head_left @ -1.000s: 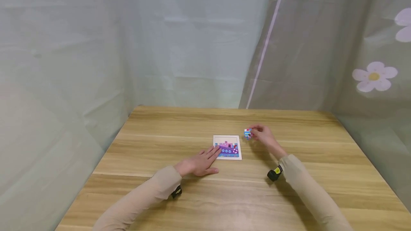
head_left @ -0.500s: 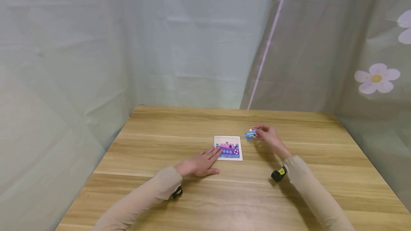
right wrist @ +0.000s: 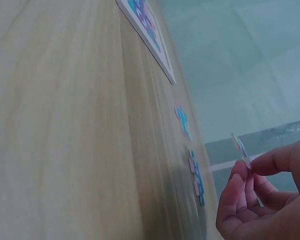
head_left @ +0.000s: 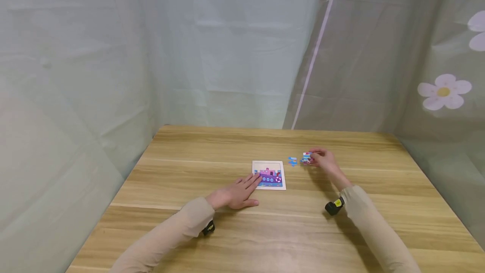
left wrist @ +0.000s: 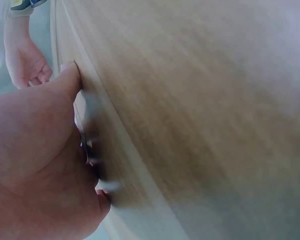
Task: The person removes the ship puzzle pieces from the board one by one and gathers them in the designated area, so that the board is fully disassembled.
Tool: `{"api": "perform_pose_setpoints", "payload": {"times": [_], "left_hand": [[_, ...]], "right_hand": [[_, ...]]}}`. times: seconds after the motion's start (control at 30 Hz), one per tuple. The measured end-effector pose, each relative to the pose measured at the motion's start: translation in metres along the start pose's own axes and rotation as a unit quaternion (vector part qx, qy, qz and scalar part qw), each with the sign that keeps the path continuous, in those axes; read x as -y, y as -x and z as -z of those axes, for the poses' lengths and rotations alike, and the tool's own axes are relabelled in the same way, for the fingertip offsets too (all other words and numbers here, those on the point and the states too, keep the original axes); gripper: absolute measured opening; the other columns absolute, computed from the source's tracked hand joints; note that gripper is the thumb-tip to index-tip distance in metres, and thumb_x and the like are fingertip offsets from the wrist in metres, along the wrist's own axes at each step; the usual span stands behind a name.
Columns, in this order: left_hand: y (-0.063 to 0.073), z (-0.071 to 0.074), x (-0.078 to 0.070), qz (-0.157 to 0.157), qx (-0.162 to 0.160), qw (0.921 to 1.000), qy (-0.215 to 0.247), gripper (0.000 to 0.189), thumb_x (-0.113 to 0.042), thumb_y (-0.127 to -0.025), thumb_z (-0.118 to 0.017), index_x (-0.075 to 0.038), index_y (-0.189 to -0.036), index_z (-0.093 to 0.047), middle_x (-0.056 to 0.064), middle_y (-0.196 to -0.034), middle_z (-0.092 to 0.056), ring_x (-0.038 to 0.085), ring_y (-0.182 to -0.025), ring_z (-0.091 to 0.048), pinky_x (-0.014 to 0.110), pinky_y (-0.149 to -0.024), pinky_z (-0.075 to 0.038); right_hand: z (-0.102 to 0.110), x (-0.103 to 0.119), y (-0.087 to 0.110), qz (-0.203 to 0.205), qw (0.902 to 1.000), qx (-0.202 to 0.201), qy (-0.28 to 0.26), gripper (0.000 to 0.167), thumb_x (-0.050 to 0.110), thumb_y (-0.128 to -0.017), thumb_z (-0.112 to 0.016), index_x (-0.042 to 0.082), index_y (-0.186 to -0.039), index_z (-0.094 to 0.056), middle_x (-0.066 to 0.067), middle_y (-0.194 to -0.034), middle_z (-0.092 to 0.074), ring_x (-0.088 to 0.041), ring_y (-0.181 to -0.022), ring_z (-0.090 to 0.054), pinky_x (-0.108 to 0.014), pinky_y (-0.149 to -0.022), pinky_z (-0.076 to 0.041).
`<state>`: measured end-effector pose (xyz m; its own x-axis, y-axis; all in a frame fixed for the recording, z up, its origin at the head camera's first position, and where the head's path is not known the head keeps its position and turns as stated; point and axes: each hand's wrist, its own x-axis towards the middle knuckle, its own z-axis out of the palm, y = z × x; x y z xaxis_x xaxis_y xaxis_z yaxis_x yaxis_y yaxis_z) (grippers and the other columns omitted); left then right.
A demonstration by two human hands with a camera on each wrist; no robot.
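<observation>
Near the middle of the tabletop (head_left: 235, 151), a white-bordered puzzle board (head_left: 274, 164) lies flat, its picture a pink and purple ship with round blue portholes over blue water. Along the far part of the board runs a cream-coloured strip. The left hand (head_left: 239, 193) rests on the board's near left part, its grip flat and wide: the fingers stretch out straight across the printed ship, and the thumb stands apart from them on the wood.

Right of the board and a little farther away is the right hand (head_left: 325, 163). Its grip is narrow, pinching a small raised piece (right wrist: 241, 149) between thumb and fingertip; the right wrist view shows that piece nearly edge-on, above the tabletop. Between the board and this hand, two more pieces lie in a row: a blue one (right wrist: 183, 121) just beside the board's right side, and a blue and pink one (right wrist: 197, 177) next to it, closer to the hand. From the head view, the latter and the pinched piece overlap, so their outlines are hard to separate.

Both forearms wear beige sleeves (head_left: 373, 226), with a black wrist camera (head_left: 332, 208) below the right cuff. At the far side hangs a pale curtain (head_left: 235, 54); a white flower (head_left: 444, 92) is printed at right.
</observation>
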<state>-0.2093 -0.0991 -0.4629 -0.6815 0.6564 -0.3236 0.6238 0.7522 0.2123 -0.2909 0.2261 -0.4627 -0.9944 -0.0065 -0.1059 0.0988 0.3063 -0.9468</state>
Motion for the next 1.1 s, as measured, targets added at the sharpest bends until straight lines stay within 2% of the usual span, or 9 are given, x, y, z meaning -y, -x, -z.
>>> {"api": "perform_pose_setpoints", "payload": {"times": [0.2,0.63,0.97,1.1], "left_hand": [[0.0,0.0,0.0,-0.002,-0.001,1.0,0.006,0.076,-0.05,-0.101,-0.037,-0.008,-0.156,-0.006,0.01,-0.164,-0.001,0.027,-0.152,-0.006,0.047,-0.122,-0.017],[0.0,-0.002,0.002,-0.003,-0.006,1.0,0.005,0.076,-0.051,-0.101,-0.037,-0.008,-0.156,-0.007,0.01,-0.164,-0.002,0.027,-0.152,-0.008,0.047,-0.122,-0.017],[-0.001,-0.002,0.001,-0.004,-0.007,0.9999,0.006,0.075,-0.05,-0.101,-0.037,-0.009,-0.156,-0.006,0.009,-0.165,-0.003,0.026,-0.152,-0.007,0.046,-0.122,-0.017],[-0.001,-0.003,0.001,-0.004,-0.006,1.0,0.003,0.075,-0.051,-0.101,-0.036,-0.009,-0.156,-0.005,0.009,-0.165,-0.002,0.026,-0.152,-0.007,0.046,-0.122,-0.016]], "right_hand": [[0.007,-0.001,0.002,-0.008,0.9998,-0.016,0.002,0.034,0.004,-0.094,-0.044,-0.016,-0.121,-0.051,0.002,-0.081,-0.057,0.0,-0.063,-0.053,-0.016,-0.059,-0.051],[0.026,-0.007,0.003,-0.035,0.999,-0.017,0.023,0.035,0.006,-0.097,-0.041,-0.015,-0.125,-0.047,0.001,-0.081,-0.056,-0.002,-0.067,-0.053,-0.018,-0.061,-0.05],[0.036,-0.014,0.001,-0.044,0.9976,-0.025,0.046,0.033,0.003,-0.096,-0.043,-0.018,-0.121,-0.049,0.0,-0.078,-0.057,-0.002,-0.064,-0.053,-0.017,-0.057,-0.048],[0.038,-0.018,-0.002,-0.043,0.9961,-0.04,0.066,0.031,0.003,-0.095,-0.046,-0.016,-0.118,-0.053,0.001,-0.077,-0.058,-0.001,-0.062,-0.054,-0.016,-0.055,-0.049]]}}
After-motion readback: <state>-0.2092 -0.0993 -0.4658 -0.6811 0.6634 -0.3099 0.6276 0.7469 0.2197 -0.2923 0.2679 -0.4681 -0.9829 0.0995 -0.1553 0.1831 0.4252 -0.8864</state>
